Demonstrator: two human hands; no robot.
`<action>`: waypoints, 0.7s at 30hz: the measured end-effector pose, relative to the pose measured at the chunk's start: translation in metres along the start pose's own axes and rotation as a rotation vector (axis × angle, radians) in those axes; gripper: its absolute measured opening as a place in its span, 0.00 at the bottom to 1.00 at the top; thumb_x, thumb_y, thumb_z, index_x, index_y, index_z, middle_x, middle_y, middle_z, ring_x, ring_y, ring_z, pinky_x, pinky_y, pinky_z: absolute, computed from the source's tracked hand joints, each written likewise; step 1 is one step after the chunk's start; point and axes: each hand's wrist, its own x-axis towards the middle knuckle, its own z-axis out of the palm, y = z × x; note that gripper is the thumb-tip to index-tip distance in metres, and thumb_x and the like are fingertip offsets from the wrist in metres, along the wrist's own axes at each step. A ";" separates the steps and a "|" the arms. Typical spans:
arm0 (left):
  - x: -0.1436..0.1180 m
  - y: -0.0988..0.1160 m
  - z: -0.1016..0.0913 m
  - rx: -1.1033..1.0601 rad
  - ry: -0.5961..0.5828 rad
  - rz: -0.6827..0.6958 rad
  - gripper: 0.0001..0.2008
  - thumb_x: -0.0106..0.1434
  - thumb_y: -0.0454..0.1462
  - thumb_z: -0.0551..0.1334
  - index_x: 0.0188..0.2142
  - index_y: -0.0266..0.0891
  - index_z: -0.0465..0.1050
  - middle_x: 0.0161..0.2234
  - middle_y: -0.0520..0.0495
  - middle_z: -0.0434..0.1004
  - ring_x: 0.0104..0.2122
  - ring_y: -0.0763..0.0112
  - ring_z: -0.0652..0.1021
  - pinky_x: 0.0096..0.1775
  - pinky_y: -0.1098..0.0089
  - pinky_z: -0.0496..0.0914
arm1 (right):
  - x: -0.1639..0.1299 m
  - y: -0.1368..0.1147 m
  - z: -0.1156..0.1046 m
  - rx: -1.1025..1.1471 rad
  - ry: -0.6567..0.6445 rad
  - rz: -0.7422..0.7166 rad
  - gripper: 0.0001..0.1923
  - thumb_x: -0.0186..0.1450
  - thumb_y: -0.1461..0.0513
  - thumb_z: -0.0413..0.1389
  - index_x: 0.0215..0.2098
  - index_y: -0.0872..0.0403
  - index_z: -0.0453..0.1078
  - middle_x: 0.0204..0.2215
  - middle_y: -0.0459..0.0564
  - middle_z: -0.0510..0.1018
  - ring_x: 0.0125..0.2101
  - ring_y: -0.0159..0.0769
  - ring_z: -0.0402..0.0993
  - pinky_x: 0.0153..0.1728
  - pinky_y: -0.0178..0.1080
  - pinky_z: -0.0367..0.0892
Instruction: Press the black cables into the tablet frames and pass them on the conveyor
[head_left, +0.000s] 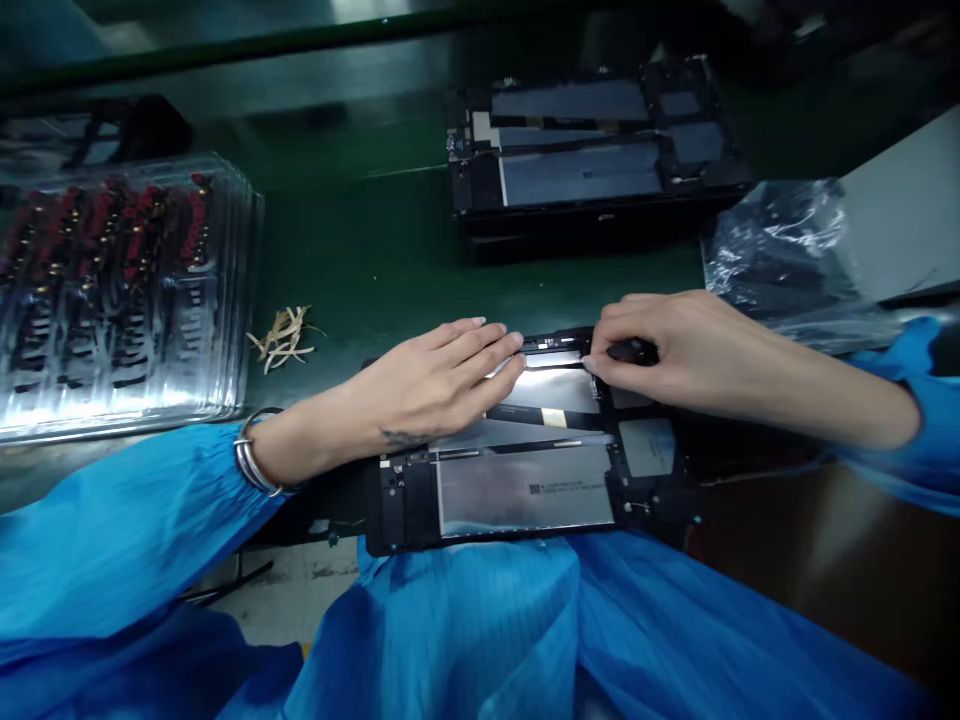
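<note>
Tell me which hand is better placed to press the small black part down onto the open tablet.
Probably the right hand: its fingertips already pinch the small black part at the far edge of the open tablet. The left hand lies flat on the tablet beside it, apparently steadying it.

Bare mat (pixel 360 250) between trays (pixel 120 300), frames (pixel 592 160)

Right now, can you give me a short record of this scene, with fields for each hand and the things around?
left hand: flat on the open device, fingertips at its far edge
right hand: pinches a small black part at that same edge
device: on a green bench
left of it: clear trays, paper scraps
behind: second device
right: plastic bag
</note>
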 end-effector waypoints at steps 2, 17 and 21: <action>0.000 -0.001 0.000 -0.010 0.006 0.002 0.17 0.78 0.30 0.54 0.59 0.24 0.74 0.58 0.29 0.79 0.57 0.50 0.82 0.58 0.54 0.79 | 0.000 0.001 0.001 -0.013 -0.003 -0.004 0.16 0.68 0.52 0.52 0.29 0.52 0.72 0.30 0.51 0.76 0.31 0.41 0.71 0.32 0.41 0.56; 0.029 0.003 -0.001 0.065 -0.068 -0.019 0.19 0.78 0.29 0.49 0.59 0.30 0.74 0.45 0.35 0.81 0.46 0.56 0.81 0.41 0.62 0.74 | 0.001 0.002 0.004 -0.095 0.063 -0.055 0.11 0.68 0.58 0.55 0.29 0.52 0.71 0.29 0.50 0.76 0.31 0.40 0.71 0.30 0.40 0.57; 0.044 0.012 0.001 0.066 -0.085 -0.086 0.19 0.79 0.31 0.49 0.61 0.31 0.74 0.40 0.38 0.77 0.41 0.57 0.78 0.38 0.61 0.68 | -0.026 -0.021 -0.005 -0.064 0.382 -0.122 0.12 0.74 0.58 0.53 0.37 0.52 0.75 0.37 0.56 0.79 0.35 0.43 0.74 0.32 0.43 0.63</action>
